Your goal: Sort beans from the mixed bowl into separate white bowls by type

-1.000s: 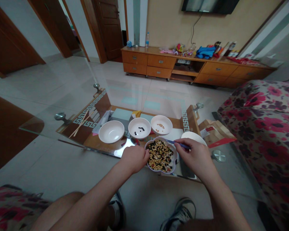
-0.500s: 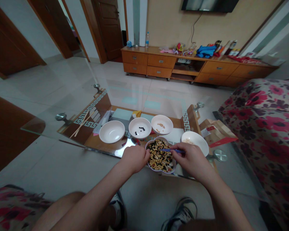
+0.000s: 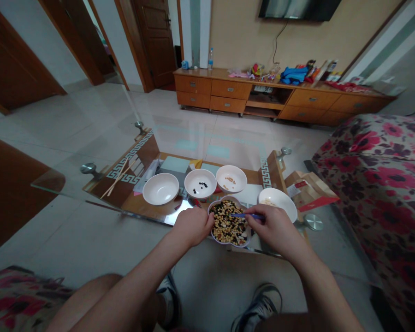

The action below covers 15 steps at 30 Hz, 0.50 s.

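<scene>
A scalloped, pale-rimmed bowl [image 3: 211,233] of mixed beans [image 3: 228,226], yellow, black and some reddish or white, sits at the near edge of the glass table. My left hand [image 3: 194,226] is closed on the bowl's left rim. In my right hand [image 3: 271,226] is a slim blue-purple tool that looks like tweezers [image 3: 254,216], its tip over or among the beans. Beyond stand a white bowl with black beans [image 3: 200,190], one with pale yellow beans [image 3: 231,179], and a bare white bowl [image 3: 161,189]. Partly behind my right hand, another white bowl [image 3: 283,205] holds pale pieces.
Wooden chopsticks [image 3: 119,177] lie at the left on the glass tabletop [image 3: 72,170]. A brown paper bag [image 3: 309,189] is at the right, near a flower-patterned sofa cover [image 3: 383,170]. Round metal fittings [image 3: 313,222] show at the glass corners. A low cabinet [image 3: 228,94] lines the wall.
The view has shifted very slightly. My left hand stays on the bowl's rim, and my right hand keeps the tweezers at the beans with almost no movement.
</scene>
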Tool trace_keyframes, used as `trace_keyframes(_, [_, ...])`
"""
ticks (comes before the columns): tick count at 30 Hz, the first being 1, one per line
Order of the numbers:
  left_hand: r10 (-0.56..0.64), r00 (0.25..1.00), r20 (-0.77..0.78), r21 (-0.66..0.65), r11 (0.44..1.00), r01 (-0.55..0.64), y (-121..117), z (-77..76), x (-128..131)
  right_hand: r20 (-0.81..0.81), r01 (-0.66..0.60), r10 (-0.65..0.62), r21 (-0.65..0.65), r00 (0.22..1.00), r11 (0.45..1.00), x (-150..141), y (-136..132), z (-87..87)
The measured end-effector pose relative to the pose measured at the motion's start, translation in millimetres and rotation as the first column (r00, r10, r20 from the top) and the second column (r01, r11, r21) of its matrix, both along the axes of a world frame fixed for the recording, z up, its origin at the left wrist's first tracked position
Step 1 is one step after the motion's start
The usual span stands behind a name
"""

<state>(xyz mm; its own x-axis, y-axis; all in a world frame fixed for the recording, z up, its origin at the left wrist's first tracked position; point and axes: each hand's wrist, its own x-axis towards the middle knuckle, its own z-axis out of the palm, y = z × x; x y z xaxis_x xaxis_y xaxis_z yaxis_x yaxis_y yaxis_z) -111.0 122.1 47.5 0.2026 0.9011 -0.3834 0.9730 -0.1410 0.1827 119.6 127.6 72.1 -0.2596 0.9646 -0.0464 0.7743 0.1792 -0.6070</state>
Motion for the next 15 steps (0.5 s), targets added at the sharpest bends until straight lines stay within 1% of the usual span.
trace_keyframes(11, [-0.022, 0.999, 0.032, 0.053, 0.998, 0.02, -2.7, -1.7, -3.3, 0.009, 0.001, -0.001, 0.005, 1.0, 1.0, 5.2, -2.4, 0.1])
trace_keyframes(15, [-0.01, 0.999, 0.035, 0.034, 0.999, 0.009, -1.3, -2.6, -3.9, 0.011, -0.006, 0.006, 0.005, 1.0, 1.0, 8.6, -3.7, -1.5])
